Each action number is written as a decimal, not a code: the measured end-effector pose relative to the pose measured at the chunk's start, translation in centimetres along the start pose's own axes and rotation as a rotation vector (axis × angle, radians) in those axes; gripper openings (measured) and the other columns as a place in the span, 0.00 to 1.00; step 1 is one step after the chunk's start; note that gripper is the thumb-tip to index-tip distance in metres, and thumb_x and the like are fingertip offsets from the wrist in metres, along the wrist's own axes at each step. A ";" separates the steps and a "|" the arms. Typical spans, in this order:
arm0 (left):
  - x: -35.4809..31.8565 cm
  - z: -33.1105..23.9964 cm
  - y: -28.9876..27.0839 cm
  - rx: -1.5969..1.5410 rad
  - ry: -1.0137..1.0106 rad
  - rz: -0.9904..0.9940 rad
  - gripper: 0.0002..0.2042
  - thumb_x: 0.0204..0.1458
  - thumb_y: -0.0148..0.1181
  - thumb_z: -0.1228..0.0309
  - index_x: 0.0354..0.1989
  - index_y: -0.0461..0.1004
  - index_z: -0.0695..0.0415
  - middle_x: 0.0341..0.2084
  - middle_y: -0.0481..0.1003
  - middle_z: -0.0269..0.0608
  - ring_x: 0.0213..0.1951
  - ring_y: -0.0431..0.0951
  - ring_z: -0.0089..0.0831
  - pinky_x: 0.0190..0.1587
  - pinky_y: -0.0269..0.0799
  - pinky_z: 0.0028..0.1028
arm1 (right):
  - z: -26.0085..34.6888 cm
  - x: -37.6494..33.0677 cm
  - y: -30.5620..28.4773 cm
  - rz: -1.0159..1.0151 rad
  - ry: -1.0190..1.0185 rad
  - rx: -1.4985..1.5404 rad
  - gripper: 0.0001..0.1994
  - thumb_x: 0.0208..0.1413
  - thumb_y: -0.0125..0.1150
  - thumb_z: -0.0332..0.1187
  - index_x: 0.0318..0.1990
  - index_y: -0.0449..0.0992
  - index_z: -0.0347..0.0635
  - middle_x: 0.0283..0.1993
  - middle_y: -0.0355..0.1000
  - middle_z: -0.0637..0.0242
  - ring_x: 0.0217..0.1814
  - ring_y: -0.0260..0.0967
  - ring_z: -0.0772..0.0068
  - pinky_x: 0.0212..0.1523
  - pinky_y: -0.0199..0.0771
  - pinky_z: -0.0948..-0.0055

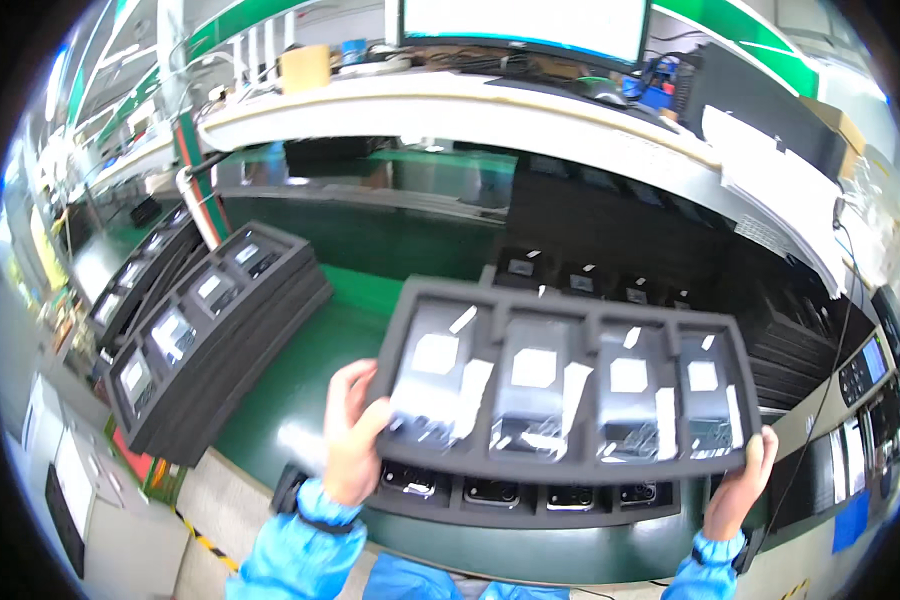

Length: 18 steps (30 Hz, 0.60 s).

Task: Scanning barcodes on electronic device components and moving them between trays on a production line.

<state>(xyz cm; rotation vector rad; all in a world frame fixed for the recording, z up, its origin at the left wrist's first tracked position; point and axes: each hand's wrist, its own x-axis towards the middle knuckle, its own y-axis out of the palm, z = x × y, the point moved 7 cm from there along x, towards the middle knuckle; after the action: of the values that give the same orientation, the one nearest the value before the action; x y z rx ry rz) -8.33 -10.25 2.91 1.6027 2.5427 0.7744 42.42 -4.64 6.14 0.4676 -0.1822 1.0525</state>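
Note:
Between my two hands I hold up a black foam tray (490,467) with several slots, each with a film-wrapped, phone-like device (532,400) bearing white labels. My left hand (355,430) grips its left end, thumb on the front edge. At the right end, my right hand (742,483) closes round the lower corner. Beneath the raised tray, partly hidden by it, lies another foam tray (560,518) on the green table; camera ends of phones show in its slots.
Stacked foam trays (230,345) with devices stand at the left, with more trays (145,265) beyond. Behind my tray are further dark stacks (790,340). A shelf (450,105) with a monitor (525,30) spans the back. A grey machine with a small screen (873,357) stands at right.

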 end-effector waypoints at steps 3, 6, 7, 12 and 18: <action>4.2 1.9 5.3 -0.063 0.117 0.083 0.29 0.54 0.66 0.73 0.63 0.61 0.61 0.61 0.65 0.51 0.63 0.66 0.38 0.66 0.63 0.36 | -3.2 5.5 -0.1 -0.053 -0.090 -0.177 0.17 0.72 0.51 0.42 0.58 0.70 0.41 0.52 0.70 0.68 0.52 0.66 0.77 0.54 0.65 0.75; 8.7 4.5 9.4 -0.046 0.070 0.173 0.27 0.55 0.65 0.74 0.63 0.63 0.60 0.60 0.67 0.48 0.58 0.69 0.31 0.60 0.67 0.31 | -6.4 9.7 0.0 -0.006 0.051 -0.143 0.22 0.71 0.52 0.48 0.64 0.68 0.47 0.58 0.70 0.68 0.57 0.65 0.75 0.60 0.62 0.66; 9.8 5.3 10.2 -0.065 0.057 0.163 0.26 0.55 0.64 0.74 0.62 0.63 0.60 0.61 0.67 0.48 0.59 0.69 0.31 0.61 0.65 0.32 | -6.9 10.5 0.1 0.011 0.050 -0.153 0.22 0.71 0.52 0.48 0.64 0.68 0.47 0.58 0.70 0.68 0.57 0.65 0.75 0.60 0.62 0.66; 12.4 7.3 10.5 0.345 0.246 0.039 0.26 0.56 0.61 0.72 0.63 0.64 0.63 0.61 0.69 0.54 0.63 0.69 0.38 0.65 0.62 0.32 | -9.3 11.6 -0.1 0.134 0.089 -0.524 0.27 0.72 0.50 0.50 0.70 0.62 0.45 0.65 0.66 0.60 0.67 0.59 0.68 0.69 0.54 0.67; 13.5 8.7 10.1 0.371 0.256 -0.128 0.20 0.55 0.56 0.65 0.56 0.71 0.61 0.48 0.78 0.55 0.50 0.77 0.53 0.55 0.71 0.42 | -10.5 13.9 -0.7 0.117 -0.246 -0.798 0.28 0.73 0.47 0.50 0.68 0.64 0.38 0.66 0.66 0.51 0.68 0.61 0.57 0.70 0.56 0.61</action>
<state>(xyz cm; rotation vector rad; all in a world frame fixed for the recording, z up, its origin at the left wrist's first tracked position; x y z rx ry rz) -3.70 8.16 2.68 1.4859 3.0901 0.5504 49.08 10.87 1.68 -0.1440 -0.8186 0.9429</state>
